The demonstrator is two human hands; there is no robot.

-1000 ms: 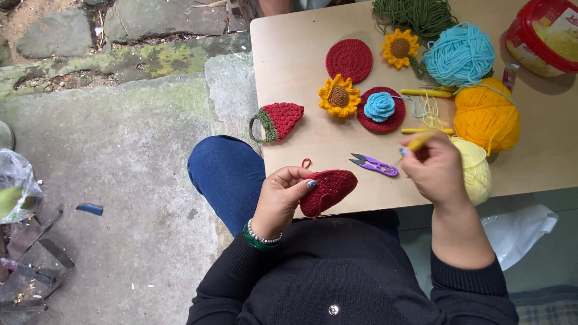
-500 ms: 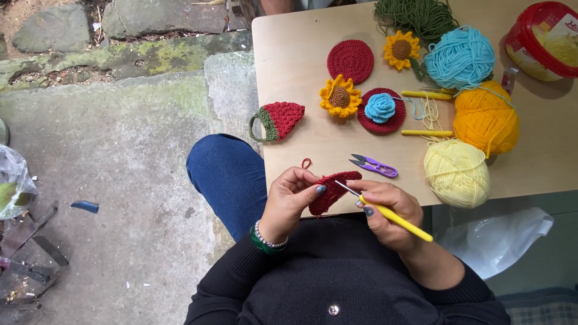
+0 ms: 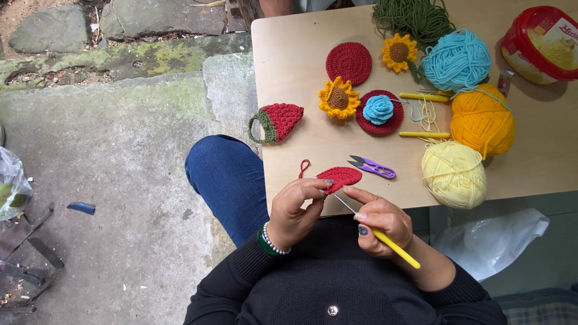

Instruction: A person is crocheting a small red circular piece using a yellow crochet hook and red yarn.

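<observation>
The left hand [image 3: 296,210] pinches the edge of a small red crochet piece [image 3: 339,177] just above the near edge of the worktop [image 3: 289,60], seemingly steadying it for the yellow-handled crochet hook [image 3: 379,233], which the right hand [image 3: 380,224] grips with its metal tip at the piece.

- The red tub [image 3: 542,45], beyond the orange yarn ball [image 3: 481,120], is cut by the picture's right edge.
- The green yarn [image 3: 415,18], beyond the orange yarn ball too, runs off the top edge.
- A clear bag [image 3: 11,186], far to the left of the orange yarn ball, is cut off at the left edge.
- The hook tip of the yellow crochet hook [image 3: 385,238] is too small to make out.
- The left hand [image 3: 295,210] hides the near edge of the red crochet piece [image 3: 340,176].
- The right hand [image 3: 382,219] covers the middle of the hook's shaft.
</observation>
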